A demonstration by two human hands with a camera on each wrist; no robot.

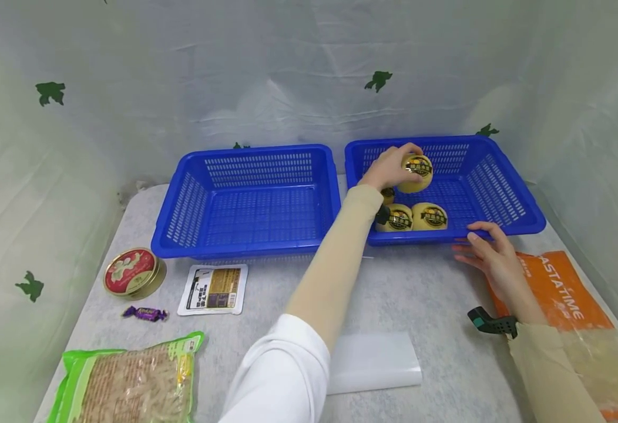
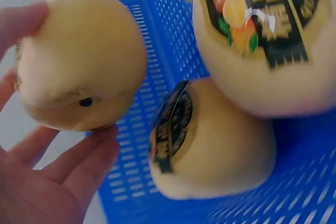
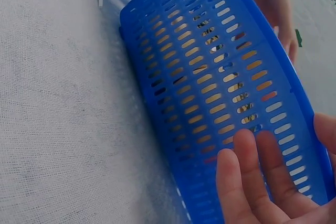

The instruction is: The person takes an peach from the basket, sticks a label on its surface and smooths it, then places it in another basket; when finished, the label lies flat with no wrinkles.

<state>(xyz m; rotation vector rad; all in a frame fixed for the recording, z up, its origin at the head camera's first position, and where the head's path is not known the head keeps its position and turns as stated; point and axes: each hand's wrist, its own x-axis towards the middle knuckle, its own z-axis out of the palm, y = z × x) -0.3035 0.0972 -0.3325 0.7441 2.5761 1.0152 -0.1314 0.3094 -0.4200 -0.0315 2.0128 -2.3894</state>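
My left hand (image 1: pixel 385 170) grips a pale yellow pear (image 1: pixel 417 183) with a black-and-gold fruit label, held over the left part of the right blue basket (image 1: pixel 532 220). In the left wrist view, thumb and fingers curve around this pear (image 2: pixel 79 59), its dark blossom end showing. Two labelled pears (image 1: pixel 429 217) sit along the basket's front wall; another (image 1: pixel 388 195) behind them is partly hidden by my left hand. My right hand (image 1: pixel 499 261) is at the basket's front rim, fingers loosely extended. The right wrist view shows its fingertips (image 3: pixel 244 145) against the slotted wall.
A second blue basket (image 1: pixel 245 249) stands to the left. Before it lie a round red-and-gold tin (image 1: pixel 134 273), a purple wrapped candy (image 1: pixel 145 314), a white-and-brown packet (image 1: pixel 214 289) and a green-edged bag (image 1: pixel 134 382). A white plastic sheet (image 1: pixel 375 361) and an orange pasta bag (image 1: pixel 568 294) lie nearer right.
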